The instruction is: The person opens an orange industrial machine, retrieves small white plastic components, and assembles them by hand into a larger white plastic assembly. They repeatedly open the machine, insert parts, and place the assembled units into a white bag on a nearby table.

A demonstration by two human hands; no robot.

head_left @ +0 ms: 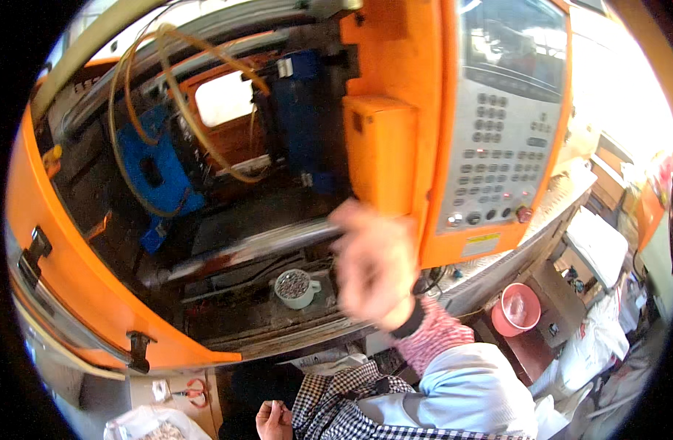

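Note:
My right hand (pixel 377 268) is raised in front of the orange machine's open bay, smeared by motion, so its fingers cannot be read. Just left of it, a white mug (pixel 295 290) full of small metal pieces stands on the machine's lower ledge. Behind the fingertips runs a shiny metal bar (pixel 252 248). Low in the picture, my left hand (pixel 274 420) rests near my checked apron with its fingers pinched together. Whatever those fingers hold, if anything, is too small to make out.
A control panel (pixel 498 161) with buttons and a red knob rises at right. Blue mould blocks (pixel 153 161) and looped hoses (pixel 204 139) fill the bay. Orange-handled scissors (pixel 197 393) and a white bag (pixel 149 425) lie lower left; a pink bucket (pixel 503 323) stands right.

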